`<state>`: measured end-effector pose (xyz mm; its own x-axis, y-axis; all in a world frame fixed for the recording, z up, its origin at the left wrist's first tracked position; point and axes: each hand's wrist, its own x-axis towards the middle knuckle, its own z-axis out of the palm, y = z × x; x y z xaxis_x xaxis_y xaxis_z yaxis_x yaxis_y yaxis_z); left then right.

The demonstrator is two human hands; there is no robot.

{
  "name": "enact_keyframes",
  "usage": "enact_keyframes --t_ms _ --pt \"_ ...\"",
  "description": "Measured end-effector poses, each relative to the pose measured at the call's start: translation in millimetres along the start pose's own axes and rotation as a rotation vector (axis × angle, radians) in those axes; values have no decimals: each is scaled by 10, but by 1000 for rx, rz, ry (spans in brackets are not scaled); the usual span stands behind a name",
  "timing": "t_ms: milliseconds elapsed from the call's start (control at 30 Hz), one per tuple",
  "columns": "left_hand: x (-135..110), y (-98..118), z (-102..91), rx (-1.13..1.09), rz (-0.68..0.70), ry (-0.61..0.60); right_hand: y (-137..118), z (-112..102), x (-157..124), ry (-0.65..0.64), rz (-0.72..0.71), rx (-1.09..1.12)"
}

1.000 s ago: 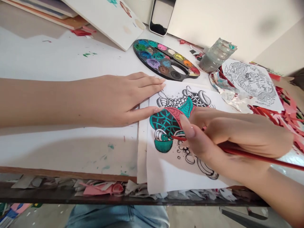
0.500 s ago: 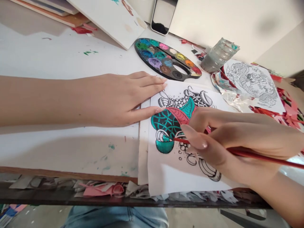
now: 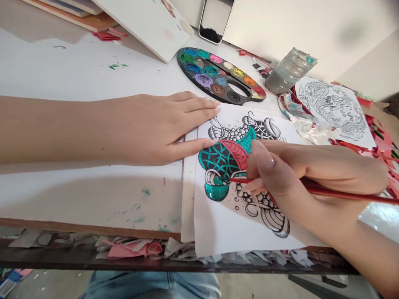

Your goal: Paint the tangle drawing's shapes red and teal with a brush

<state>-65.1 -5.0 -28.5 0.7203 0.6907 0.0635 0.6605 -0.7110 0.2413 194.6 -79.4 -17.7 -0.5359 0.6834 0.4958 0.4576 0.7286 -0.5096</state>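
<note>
My left hand (image 3: 174,124) lies flat, its fingertips resting on the left edge of a white sheet (image 3: 230,232) printed with a black-line drawing. In my right hand (image 3: 305,178) a thin red paintbrush (image 3: 238,180) is pinched between thumb and fingers. Its tip touches the drawing at a small curled shape, just above a teal-painted rounded patch (image 3: 216,192). Parts of the drawing are coloured teal and pinkish red; other parts are bare black and white. My right hand covers the right side of the drawing.
Beyond the sheet lies a paint palette (image 3: 215,89) with several colours. Behind it leans a phone (image 3: 215,20). A plastic cup of murky water (image 3: 289,72) stands farther right, near another line drawing (image 3: 333,110) and red paper scraps. Paper shreds fill a ledge (image 3: 137,249) at the front.
My right hand has rolled a little, its thumb shifting up and to the right. The brush tip stays about the same spot on the curled shape. My left hand has hardly moved.
</note>
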Motion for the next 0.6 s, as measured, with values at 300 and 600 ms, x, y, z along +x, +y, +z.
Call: enact_keyframes --t_ms 300,600 --pt "6 -18 19 -6 5 10 24 25 -29 0 24 -2" --pt "5 -22 11 -22 7 4 18 11 -42 36 46 -24"
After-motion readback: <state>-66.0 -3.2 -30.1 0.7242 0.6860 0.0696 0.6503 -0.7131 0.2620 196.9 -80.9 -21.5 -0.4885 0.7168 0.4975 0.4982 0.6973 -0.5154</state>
